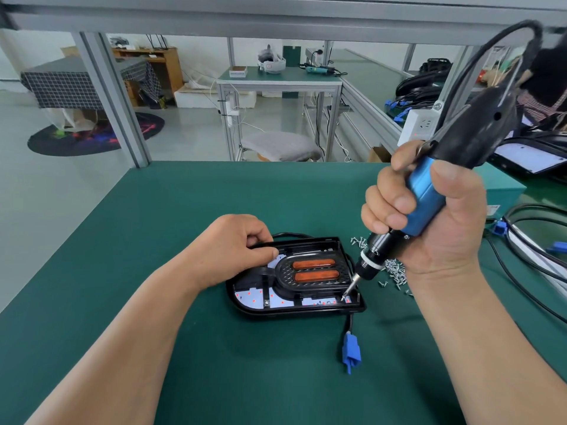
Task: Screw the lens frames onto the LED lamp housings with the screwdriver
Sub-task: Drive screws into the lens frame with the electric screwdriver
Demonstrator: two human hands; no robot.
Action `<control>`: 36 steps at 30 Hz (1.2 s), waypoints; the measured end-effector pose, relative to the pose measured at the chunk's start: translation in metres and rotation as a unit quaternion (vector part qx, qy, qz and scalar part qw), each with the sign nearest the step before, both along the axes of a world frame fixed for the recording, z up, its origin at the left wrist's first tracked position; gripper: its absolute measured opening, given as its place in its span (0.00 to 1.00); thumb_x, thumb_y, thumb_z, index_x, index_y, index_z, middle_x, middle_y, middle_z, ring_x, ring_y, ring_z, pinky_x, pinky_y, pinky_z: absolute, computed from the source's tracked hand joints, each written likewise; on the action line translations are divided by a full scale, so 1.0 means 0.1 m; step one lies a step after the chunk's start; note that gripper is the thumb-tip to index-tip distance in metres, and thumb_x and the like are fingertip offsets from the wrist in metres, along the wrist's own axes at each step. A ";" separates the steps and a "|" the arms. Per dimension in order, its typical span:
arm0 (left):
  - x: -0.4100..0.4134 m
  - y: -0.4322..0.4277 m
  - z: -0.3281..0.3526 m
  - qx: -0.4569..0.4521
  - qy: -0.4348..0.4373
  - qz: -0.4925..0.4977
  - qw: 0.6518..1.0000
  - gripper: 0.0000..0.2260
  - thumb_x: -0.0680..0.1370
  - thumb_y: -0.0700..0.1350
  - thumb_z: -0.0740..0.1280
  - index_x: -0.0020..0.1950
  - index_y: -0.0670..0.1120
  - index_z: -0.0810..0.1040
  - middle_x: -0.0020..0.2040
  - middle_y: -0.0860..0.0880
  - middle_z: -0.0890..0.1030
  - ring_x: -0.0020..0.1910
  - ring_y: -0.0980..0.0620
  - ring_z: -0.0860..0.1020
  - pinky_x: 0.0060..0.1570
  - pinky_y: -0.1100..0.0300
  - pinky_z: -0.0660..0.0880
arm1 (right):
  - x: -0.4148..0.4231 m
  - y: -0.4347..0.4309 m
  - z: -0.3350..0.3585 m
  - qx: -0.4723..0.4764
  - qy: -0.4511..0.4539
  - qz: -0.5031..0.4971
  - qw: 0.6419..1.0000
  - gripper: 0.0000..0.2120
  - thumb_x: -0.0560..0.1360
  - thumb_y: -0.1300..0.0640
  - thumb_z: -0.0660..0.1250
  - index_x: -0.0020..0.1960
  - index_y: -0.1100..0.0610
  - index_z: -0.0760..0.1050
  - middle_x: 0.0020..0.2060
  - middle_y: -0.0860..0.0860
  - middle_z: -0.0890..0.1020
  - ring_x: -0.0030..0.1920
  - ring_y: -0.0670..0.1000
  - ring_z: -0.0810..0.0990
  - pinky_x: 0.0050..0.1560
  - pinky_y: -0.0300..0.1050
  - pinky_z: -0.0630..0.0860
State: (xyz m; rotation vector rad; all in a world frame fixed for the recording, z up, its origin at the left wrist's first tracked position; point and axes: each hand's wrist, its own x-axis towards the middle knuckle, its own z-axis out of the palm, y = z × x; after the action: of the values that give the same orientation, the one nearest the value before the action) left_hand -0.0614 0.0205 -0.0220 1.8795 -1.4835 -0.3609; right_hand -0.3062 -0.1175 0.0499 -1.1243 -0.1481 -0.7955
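Lens frame [313,271] lying in lamp housing [294,312] on the counter [184,210], left hand [233,250] pinching its far rim, right hand [429,216] in closed grip round the screwdriver [425,194], slanted bit at near-right corner liable to skid or cross-thread.

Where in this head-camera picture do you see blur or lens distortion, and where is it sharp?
Head view: the screwdriver top and cable are motion-blurred; the aluminium post leans from wide-angle distortion; the lamp housing and screws are sharp; lighting is soft, shadows faint.

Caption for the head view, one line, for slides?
Right hand points the screwdriver at the lamp housing; left hand steadies it.
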 end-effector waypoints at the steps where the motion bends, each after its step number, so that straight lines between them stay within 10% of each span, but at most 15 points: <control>1: 0.00 0.00 0.00 0.000 0.002 0.001 1.000 0.06 0.72 0.52 0.77 0.40 0.54 0.82 0.31 0.57 0.70 0.31 0.59 0.68 0.35 0.61 0.69 | 0.00 0.01 0.01 -0.005 0.002 0.001 1.000 0.22 0.69 0.46 0.79 0.51 0.58 0.73 0.27 0.48 0.72 0.24 0.47 0.69 0.31 0.40 0.70; 36: -0.09 0.01 0.02 -0.004 0.047 -0.001 0.999 0.09 0.75 0.45 0.77 0.37 0.51 0.80 0.27 0.57 0.68 0.28 0.58 0.64 0.30 0.66 0.65 | 0.05 0.07 0.01 -0.033 0.049 0.042 0.997 0.20 0.71 0.47 0.79 0.47 0.56 0.71 0.29 0.47 0.73 0.25 0.47 0.71 0.30 0.41 0.72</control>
State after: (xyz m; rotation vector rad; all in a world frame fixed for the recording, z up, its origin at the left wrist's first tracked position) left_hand -0.0705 0.0216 -0.0196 1.8290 -1.4230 -0.4370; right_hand -0.3014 -0.1101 0.0509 -1.2082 -0.1400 -0.6628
